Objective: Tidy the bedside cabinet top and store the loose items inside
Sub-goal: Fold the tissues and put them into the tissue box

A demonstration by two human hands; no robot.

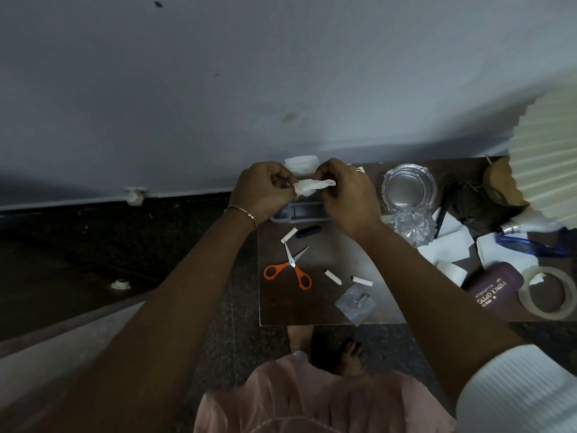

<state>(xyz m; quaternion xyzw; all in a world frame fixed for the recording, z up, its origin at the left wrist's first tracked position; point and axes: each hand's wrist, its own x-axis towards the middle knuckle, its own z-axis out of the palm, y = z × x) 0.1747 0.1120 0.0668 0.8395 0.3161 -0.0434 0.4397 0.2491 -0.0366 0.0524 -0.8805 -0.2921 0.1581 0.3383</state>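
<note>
My left hand [262, 190] and my right hand [343, 195] are both closed on a crumpled white tissue [312, 185], stretched between them above the far left corner of the brown cabinet top [327, 254]. Beneath my hands lies a grey plastic tray [299, 212], partly hidden. Orange-handled scissors [292, 267] lie open near the left edge. Three short white pieces [332, 276] and a small dark object [309, 231] are scattered around them. A clear packet with a metal hook [356, 303] sits near the front edge.
Two glass ashtrays [409, 185] stand right of my hands. Further right are white papers [446, 242], blue glasses [530, 245], a maroon glasses case [493, 287], a tape roll [546, 292], dark cables and a pleated lamp shade [549, 151]. The wall runs behind; dark floor lies left.
</note>
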